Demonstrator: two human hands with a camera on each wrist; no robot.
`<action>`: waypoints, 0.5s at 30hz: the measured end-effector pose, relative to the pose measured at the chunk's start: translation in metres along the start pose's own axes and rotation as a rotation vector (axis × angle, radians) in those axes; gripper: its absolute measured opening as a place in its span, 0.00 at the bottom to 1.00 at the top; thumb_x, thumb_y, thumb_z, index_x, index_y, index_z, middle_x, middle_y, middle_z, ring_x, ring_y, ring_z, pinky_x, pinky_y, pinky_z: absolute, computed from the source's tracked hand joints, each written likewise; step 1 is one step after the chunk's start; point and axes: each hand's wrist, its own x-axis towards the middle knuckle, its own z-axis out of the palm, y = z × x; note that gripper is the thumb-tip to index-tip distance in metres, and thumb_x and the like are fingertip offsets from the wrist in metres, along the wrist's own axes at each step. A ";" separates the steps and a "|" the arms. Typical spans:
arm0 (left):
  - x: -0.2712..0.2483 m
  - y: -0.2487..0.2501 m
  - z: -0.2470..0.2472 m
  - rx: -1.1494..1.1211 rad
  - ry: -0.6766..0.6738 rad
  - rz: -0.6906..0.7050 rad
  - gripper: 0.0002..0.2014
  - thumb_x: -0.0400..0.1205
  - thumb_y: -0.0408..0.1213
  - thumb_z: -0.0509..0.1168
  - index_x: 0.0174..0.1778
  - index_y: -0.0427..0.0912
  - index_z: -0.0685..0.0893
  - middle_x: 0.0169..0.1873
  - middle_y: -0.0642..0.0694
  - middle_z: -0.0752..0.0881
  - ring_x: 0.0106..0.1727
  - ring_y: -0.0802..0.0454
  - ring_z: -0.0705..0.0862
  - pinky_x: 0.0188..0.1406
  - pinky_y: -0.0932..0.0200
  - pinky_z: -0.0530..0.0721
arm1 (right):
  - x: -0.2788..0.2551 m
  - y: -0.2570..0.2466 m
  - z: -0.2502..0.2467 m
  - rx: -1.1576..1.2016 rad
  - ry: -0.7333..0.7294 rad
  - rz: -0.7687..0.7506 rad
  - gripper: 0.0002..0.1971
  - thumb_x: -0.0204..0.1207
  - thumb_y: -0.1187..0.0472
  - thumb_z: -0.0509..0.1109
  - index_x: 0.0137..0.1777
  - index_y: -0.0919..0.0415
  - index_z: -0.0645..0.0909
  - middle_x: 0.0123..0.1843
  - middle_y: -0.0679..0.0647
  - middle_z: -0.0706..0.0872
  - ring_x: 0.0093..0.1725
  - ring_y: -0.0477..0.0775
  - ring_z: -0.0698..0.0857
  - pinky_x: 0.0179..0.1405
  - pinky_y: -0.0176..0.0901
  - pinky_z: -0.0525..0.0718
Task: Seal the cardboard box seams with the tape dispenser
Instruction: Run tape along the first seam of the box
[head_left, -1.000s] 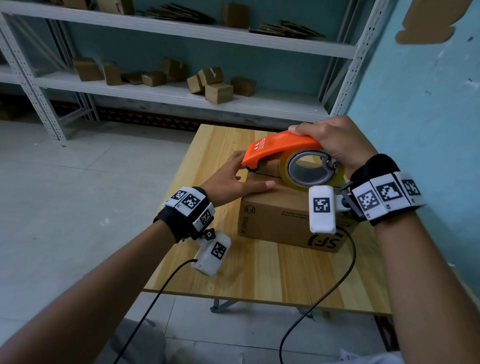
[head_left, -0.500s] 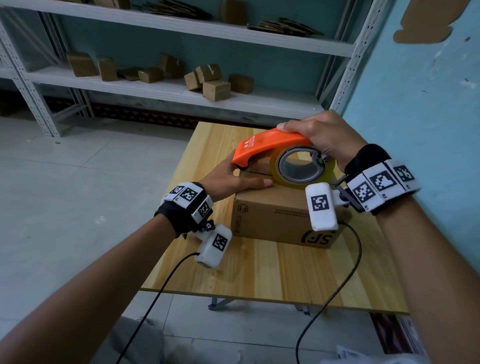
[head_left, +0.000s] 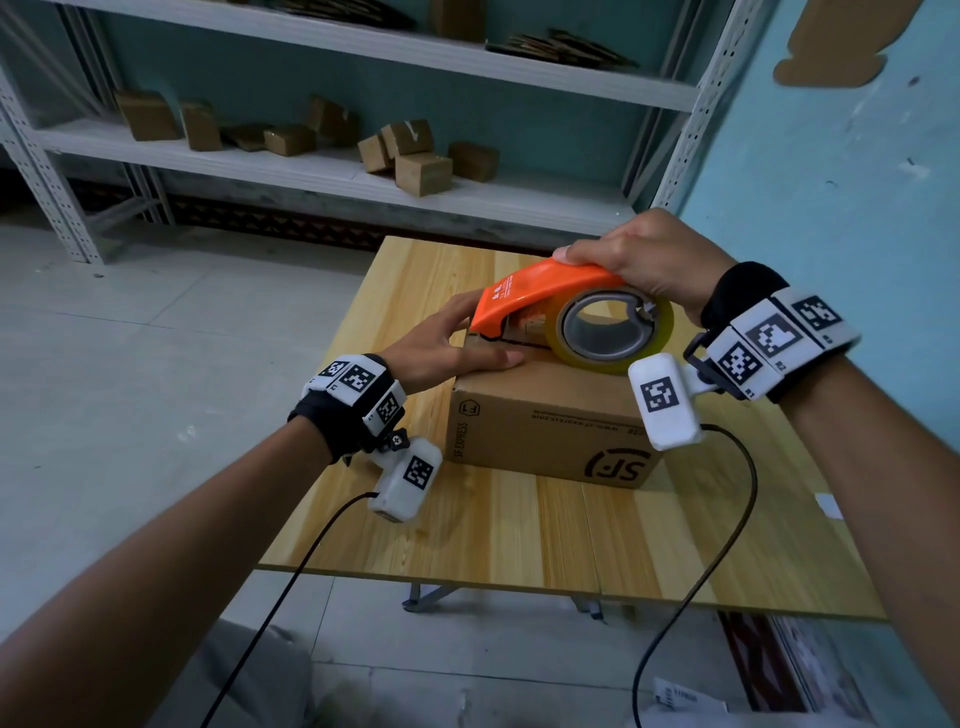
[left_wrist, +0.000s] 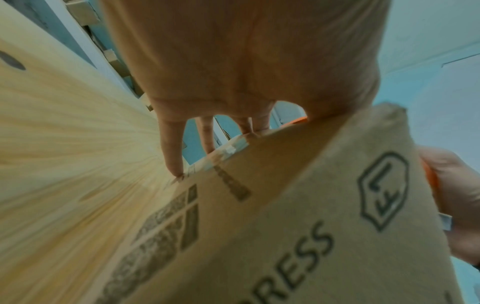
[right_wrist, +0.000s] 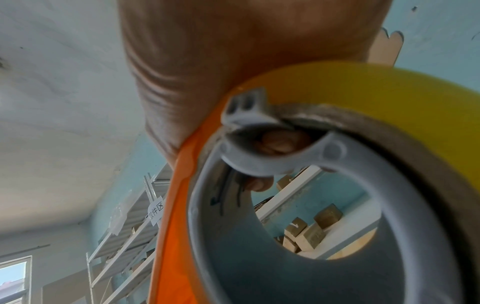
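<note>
A brown cardboard box (head_left: 540, 431) printed with SF EXPRESS stands on the wooden table (head_left: 519, 535). My right hand (head_left: 644, 260) grips an orange tape dispenser (head_left: 540, 296) with a yellowish tape roll (head_left: 613, 332), held over the box top with its nose at the far left end of the centre seam. My left hand (head_left: 447, 348) lies on the box's top left edge with straight fingers pressing down. In the left wrist view the fingers (left_wrist: 171, 148) reach over the box (left_wrist: 311, 216). In the right wrist view the roll (right_wrist: 376, 98) fills the frame.
A white metal shelf (head_left: 332, 171) with several small cardboard boxes stands behind the table. A blue wall (head_left: 831, 156) runs close along the table's right side. Two black cables (head_left: 717, 519) hang from my wrists over the table's front edge. Grey floor lies to the left.
My right hand has carried the dispenser slightly left along the box top. The left hand stays pressed on the box's left edge.
</note>
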 end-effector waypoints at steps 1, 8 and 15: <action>0.000 0.001 0.000 0.009 -0.011 0.011 0.32 0.75 0.48 0.74 0.71 0.69 0.66 0.73 0.61 0.67 0.70 0.59 0.67 0.62 0.58 0.67 | 0.000 0.002 -0.002 0.006 0.004 0.002 0.24 0.73 0.41 0.75 0.24 0.57 0.77 0.22 0.51 0.75 0.28 0.51 0.76 0.41 0.45 0.74; 0.000 0.002 0.001 0.043 -0.003 0.042 0.29 0.78 0.42 0.71 0.73 0.63 0.67 0.70 0.64 0.65 0.67 0.62 0.65 0.47 0.73 0.65 | -0.004 0.008 -0.007 0.010 0.012 -0.009 0.23 0.74 0.43 0.74 0.24 0.58 0.79 0.23 0.52 0.77 0.29 0.52 0.77 0.40 0.43 0.75; 0.002 0.001 0.000 0.061 -0.006 0.058 0.30 0.79 0.42 0.70 0.76 0.58 0.67 0.69 0.64 0.65 0.68 0.61 0.65 0.52 0.72 0.65 | -0.005 0.011 -0.011 -0.031 0.007 -0.021 0.23 0.75 0.42 0.73 0.27 0.60 0.81 0.27 0.56 0.80 0.31 0.54 0.80 0.41 0.44 0.77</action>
